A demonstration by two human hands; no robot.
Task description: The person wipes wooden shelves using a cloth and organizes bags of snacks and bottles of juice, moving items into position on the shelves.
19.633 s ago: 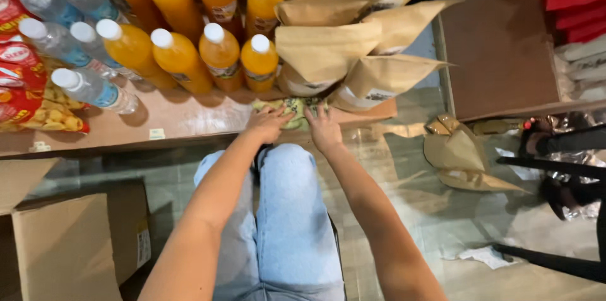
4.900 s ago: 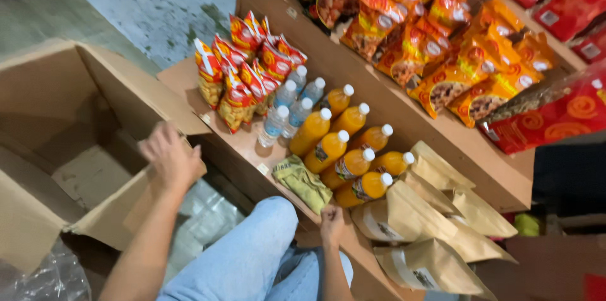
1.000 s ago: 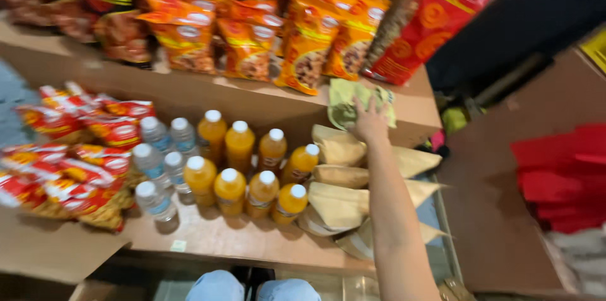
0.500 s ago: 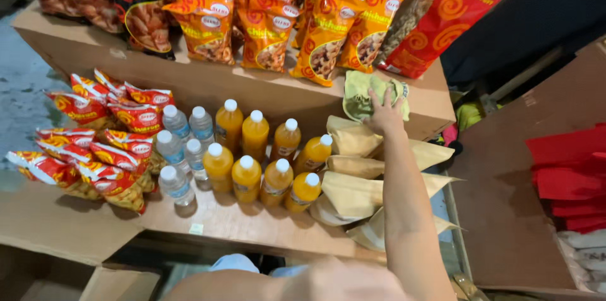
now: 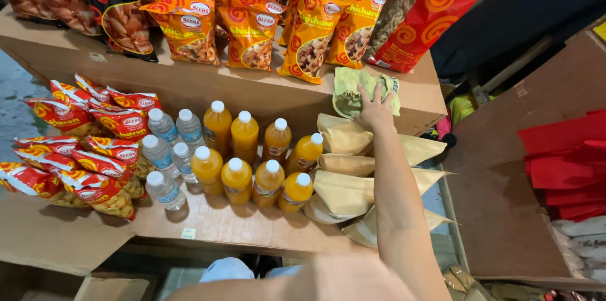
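The right hand lies with fingers spread, flat on a crumpled pale-green cloth on the upper cardboard shelf, apparently pressing rather than gripping; 8 orange juice bottles stand below.

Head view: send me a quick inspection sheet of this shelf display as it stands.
Surface: two-tier cardboard shelf, stocked.
Job's things: green cloth on the upper tier, under the right hand.
Clutter: orange snack bags above; orange juice bottles, water bottles, red snack bags and brown paper pouches below.
Grips: right hand flat on the cloth, fingers spread; left hand not in view.
Cables: nothing seen.
Surroundings: red stack on the right.
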